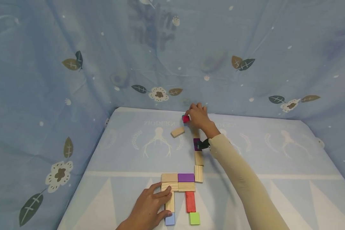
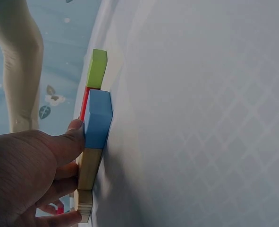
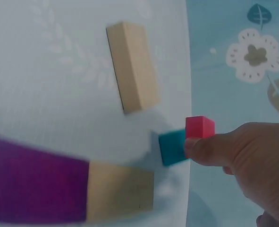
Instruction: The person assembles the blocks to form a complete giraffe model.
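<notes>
At the far end of the cloth, my right hand [image 1: 200, 117] pinches a small red block [image 1: 185, 119] between thumb and fingers. In the right wrist view a teal block [image 3: 172, 146] lies just beside and below that red block; whether the hand also touches it I cannot tell. My left hand [image 1: 148, 206] rests at the near blocks with its fingers spread. Its thumb touches a light blue block [image 2: 99, 118], and its fingertips lie on the plain wooden blocks [image 1: 166, 186]. A purple block [image 1: 197, 144] is partly covered by a dark strap-like thing at the right wrist.
A loose wooden block [image 1: 178, 132] lies left of the far row. Wooden blocks [image 1: 199, 174] run up the cloth in a line. Beside the left hand's column are a red block [image 1: 190, 202] and a green block [image 1: 194, 218]. Blue patterned fabric [image 1: 204, 64] hangs behind.
</notes>
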A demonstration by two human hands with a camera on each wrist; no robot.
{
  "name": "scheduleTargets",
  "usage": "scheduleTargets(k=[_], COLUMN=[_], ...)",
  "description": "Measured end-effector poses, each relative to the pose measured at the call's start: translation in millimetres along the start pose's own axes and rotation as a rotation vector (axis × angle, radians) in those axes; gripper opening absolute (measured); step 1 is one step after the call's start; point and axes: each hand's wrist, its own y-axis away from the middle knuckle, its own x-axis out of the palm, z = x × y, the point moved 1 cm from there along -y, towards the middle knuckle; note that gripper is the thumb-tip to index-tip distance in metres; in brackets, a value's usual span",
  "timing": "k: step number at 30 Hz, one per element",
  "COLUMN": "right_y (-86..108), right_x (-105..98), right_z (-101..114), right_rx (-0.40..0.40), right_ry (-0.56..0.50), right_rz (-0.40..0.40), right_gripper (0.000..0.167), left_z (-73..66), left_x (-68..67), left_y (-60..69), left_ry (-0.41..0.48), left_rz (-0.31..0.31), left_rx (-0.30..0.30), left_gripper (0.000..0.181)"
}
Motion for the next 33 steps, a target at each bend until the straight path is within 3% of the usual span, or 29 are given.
scheduleTargets(k=[9, 17, 23, 33], right_y=[12.8, 16.7, 14.8, 14.0], right_x=[2, 7, 12, 14], right_z=[-24, -42, -44, -38], right_rx=[0.088, 0.18, 0.219, 0.224], right_ry=[-0.025, -0.195, -0.26, -0.275], right_rz=[0.022, 0.139, 0.198, 0.18], right_gripper=[0.033, 0.037, 0.035, 0.029], left_z=[-0.2, -1.5, -2.0, -1.1], left_x=[-1.6, -1.3, -1.4, 0.9], left_y=[0.5, -0.5, -0.7, 0.1], left_ry=[0.001, -0.001, 0.002, 0.002], left_rz=[0.015, 0.005, -0.001, -0.02], left_rx=[-0.018, -0.011, -0.012, -0.002], left_gripper=[0.055, 0.055, 0.056, 0.056])
